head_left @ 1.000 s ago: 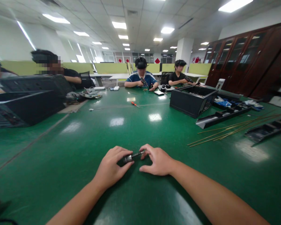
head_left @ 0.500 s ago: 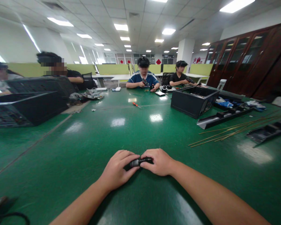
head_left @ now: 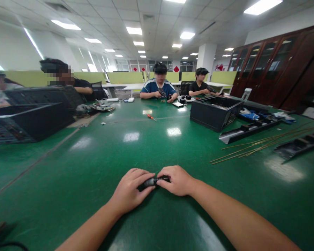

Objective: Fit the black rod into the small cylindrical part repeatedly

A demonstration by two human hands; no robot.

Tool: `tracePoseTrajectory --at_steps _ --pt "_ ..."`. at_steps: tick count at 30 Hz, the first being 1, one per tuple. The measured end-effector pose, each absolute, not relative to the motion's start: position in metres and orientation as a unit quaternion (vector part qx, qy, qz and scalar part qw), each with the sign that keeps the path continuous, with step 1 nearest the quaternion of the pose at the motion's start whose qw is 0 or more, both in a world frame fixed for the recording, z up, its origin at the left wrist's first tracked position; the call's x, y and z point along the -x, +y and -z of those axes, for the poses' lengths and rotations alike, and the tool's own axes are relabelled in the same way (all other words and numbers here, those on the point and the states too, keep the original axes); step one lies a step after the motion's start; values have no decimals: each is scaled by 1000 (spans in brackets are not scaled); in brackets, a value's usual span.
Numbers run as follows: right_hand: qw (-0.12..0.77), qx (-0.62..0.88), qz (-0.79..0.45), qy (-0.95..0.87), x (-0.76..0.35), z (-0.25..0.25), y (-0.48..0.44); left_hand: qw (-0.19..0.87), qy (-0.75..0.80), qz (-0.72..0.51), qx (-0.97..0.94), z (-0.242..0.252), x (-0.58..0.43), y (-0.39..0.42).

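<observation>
A slim black cylindrical object (head_left: 149,182) lies sideways just above or on the green table, with a ridged middle and a greyish sheen on its left part. My left hand (head_left: 132,188) is closed round its left end, thumb below and fingers over the top. The right end sits between the thumb and fingers of my right hand (head_left: 175,181), the fingertips of both hands almost meeting at the middle. Much of the object is hidden by the fingers, so its exact kind cannot be told.
Ahead on the green table (head_left: 115,146) lies an orange-handled screwdriver (head_left: 151,118). A black computer case (head_left: 209,113), metal rails (head_left: 247,132) and thin brass-coloured rods (head_left: 246,151) are to the right. Another black case (head_left: 28,122) stands left. Several people sit around the table.
The view has shifted very slightly. Both hands keep their grip on the black cylindrical object, with hardly any visible movement.
</observation>
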State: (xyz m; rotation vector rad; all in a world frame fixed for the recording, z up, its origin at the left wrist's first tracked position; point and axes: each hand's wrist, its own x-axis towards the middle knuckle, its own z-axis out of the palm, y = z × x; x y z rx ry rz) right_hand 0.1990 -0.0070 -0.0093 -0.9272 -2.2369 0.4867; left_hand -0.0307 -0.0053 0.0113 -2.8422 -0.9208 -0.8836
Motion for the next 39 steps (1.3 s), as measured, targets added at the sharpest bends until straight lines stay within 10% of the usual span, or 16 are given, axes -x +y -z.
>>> tracePoseTrajectory --at_steps 39 --pt "317 383 -196 -845 -201 7 -7 11 -305 289 908 -15 31 -6"
